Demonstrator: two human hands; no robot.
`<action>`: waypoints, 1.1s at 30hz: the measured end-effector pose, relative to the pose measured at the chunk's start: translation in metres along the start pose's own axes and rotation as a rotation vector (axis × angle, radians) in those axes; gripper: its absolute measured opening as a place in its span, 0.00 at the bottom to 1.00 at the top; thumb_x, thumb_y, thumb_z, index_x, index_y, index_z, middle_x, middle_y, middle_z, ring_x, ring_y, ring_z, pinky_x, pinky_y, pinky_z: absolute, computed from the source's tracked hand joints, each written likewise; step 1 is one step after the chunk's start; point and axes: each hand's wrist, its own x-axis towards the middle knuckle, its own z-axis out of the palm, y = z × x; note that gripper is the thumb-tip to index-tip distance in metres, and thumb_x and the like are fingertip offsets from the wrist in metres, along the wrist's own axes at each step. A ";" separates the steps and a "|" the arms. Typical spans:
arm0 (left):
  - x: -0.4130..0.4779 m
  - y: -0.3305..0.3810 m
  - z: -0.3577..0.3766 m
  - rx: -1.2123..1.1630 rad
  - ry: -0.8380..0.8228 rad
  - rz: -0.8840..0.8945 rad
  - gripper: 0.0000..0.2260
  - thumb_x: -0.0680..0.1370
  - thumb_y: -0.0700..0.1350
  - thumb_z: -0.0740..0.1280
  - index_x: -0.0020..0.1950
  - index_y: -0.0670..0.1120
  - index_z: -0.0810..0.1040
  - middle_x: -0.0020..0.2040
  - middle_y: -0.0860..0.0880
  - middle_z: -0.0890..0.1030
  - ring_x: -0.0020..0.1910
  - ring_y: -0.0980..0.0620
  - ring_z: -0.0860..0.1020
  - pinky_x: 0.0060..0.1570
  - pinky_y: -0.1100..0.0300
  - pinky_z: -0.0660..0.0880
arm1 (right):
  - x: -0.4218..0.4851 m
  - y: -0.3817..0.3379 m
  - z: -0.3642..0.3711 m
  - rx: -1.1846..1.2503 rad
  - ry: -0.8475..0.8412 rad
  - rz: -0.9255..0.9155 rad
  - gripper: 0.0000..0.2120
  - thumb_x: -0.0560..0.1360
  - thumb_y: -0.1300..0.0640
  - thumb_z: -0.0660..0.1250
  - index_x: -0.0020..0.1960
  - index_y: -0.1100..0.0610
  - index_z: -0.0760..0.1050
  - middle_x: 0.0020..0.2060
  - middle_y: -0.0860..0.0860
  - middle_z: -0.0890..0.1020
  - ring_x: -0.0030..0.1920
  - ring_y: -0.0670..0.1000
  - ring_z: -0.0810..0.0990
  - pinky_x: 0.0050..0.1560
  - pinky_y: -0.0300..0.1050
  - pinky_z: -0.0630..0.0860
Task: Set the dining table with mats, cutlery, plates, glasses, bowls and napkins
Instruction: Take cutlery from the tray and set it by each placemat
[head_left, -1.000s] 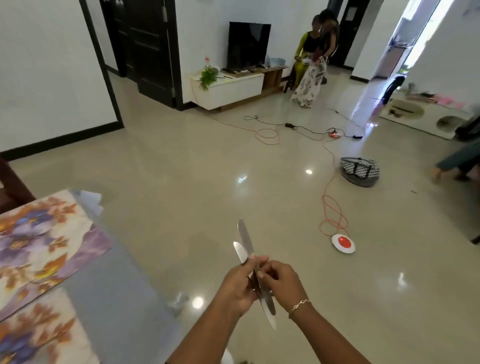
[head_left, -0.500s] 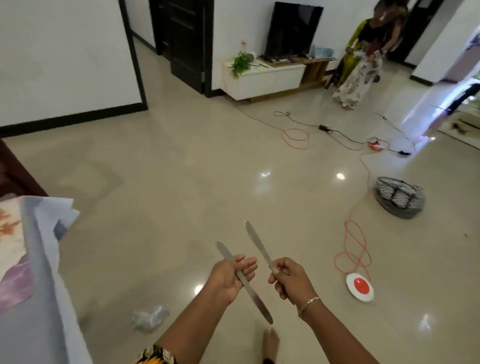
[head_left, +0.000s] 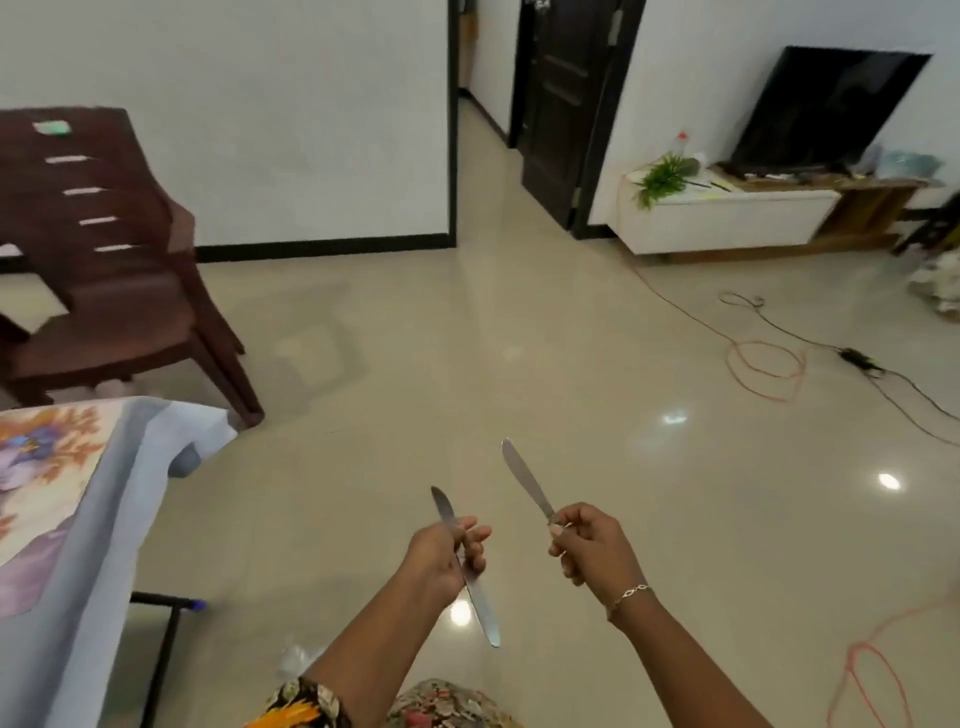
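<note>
Farther apart now — left hand (head_left: 440, 560) grasps left knife (head_left: 481, 607), right hand (head_left: 593, 552) grasps right knife (head_left: 524, 480).

Bright, motion-blurred, floor (head_left: 519, 364) glare

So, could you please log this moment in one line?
left hand: holds silver metal knife; right hand: holds second silver metal knife, apart; table: floral mat laid

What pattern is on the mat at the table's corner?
Floral: purple and orange flowers on the mat, head view.
</note>
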 end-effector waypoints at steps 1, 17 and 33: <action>0.008 0.011 0.003 -0.044 -0.005 0.002 0.12 0.80 0.31 0.47 0.55 0.37 0.69 0.36 0.39 0.77 0.15 0.54 0.69 0.19 0.69 0.69 | 0.018 -0.005 0.002 -0.006 -0.021 -0.004 0.07 0.76 0.65 0.63 0.39 0.59 0.72 0.25 0.51 0.76 0.20 0.46 0.69 0.22 0.35 0.63; 0.148 0.290 -0.028 -0.170 0.026 0.216 0.16 0.79 0.31 0.56 0.66 0.38 0.68 0.42 0.40 0.83 0.38 0.44 0.82 0.34 0.52 0.79 | 0.340 -0.177 0.170 -0.174 -0.445 -0.107 0.06 0.78 0.62 0.60 0.42 0.60 0.71 0.23 0.51 0.72 0.20 0.47 0.64 0.22 0.36 0.59; 0.237 0.504 -0.111 -0.785 0.430 0.480 0.11 0.81 0.32 0.53 0.49 0.38 0.75 0.43 0.41 0.81 0.38 0.49 0.81 0.38 0.57 0.76 | 0.547 -0.330 0.426 -0.423 -1.053 -0.260 0.08 0.78 0.63 0.60 0.40 0.60 0.70 0.22 0.50 0.73 0.18 0.46 0.65 0.21 0.35 0.59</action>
